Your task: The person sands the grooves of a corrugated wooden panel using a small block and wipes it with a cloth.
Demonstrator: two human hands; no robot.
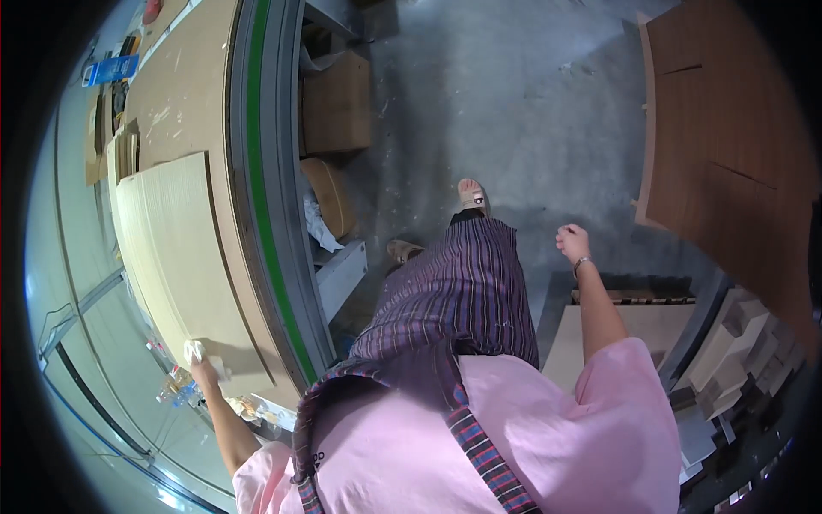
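My left hand (204, 374) is closed on a crumpled white cloth (194, 349) at the lower left. The cloth lies over the near end of a pale flat panel (175, 240), which rests on the brown bench top (181, 94). Close beside that hand are some small clear bottles (177, 385). Out to the right, away from the bench, my right hand (572, 243) hangs over the floor. Its fingers are curled in, and I see nothing in them.
A green-striped metal edge (265, 180) runs along the bench. Beneath it sit a cardboard box (336, 103) and a white cloth (318, 218). Brown panels (728, 120) stand at the far right. Cut wooden pieces (736, 351) are stacked at the lower right.
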